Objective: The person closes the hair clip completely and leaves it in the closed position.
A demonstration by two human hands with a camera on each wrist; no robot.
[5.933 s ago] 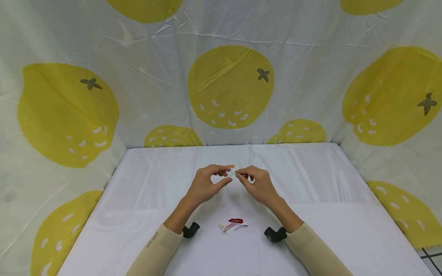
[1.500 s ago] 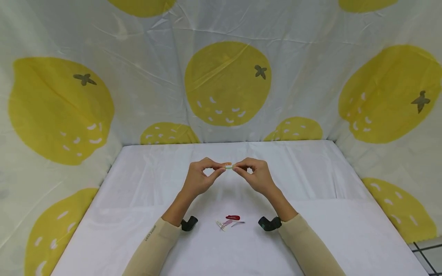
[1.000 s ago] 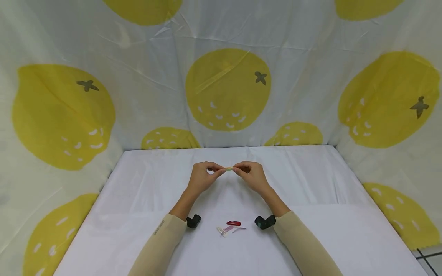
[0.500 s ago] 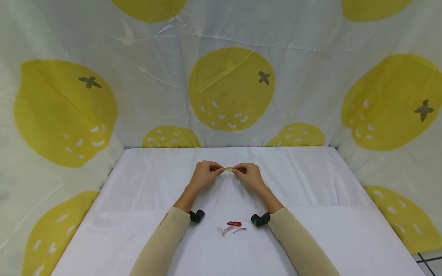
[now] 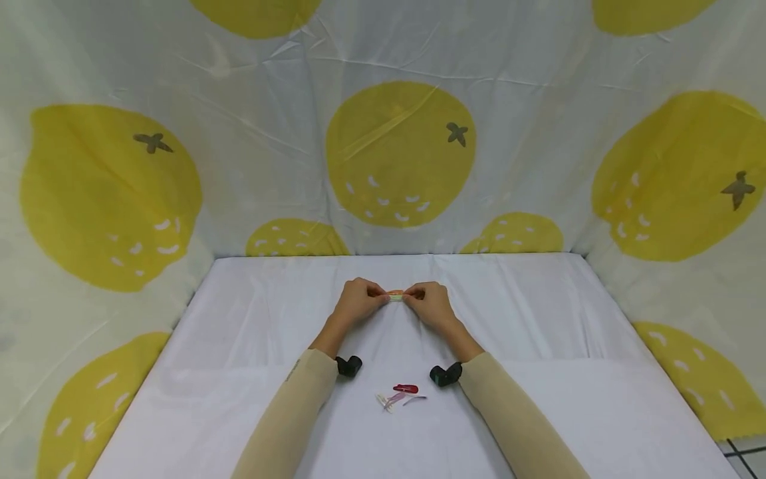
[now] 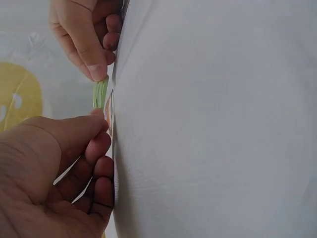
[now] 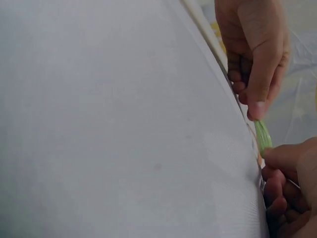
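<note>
Near the middle of the white table, my two hands hold a small light-green snap hair clip (image 5: 396, 299) between them. My left hand (image 5: 358, 301) pinches one end between thumb and index finger, and my right hand (image 5: 430, 302) pinches the other. Green strips of the clip (image 6: 100, 91) show between the fingertips in the left wrist view. Both wrist views show the clip stretched lengthwise from hand to hand, its ends hidden under the fingers. Just beyond it lies an orange hair clip (image 5: 395, 291), partly covered by the hands in the wrist views.
Closer to the body, between the forearms, a red hair clip (image 5: 405, 388) lies beside a small heap of pink and whitish clips (image 5: 390, 400). The white table (image 5: 538, 412) meets a lemon-print curtain (image 5: 287, 166) at its back and sides.
Earlier the green clip stood spread in a V, with my left fingers apart from it. Both hands then pinched its ends and lowered it close to the orange clip. The heap stayed put.
</note>
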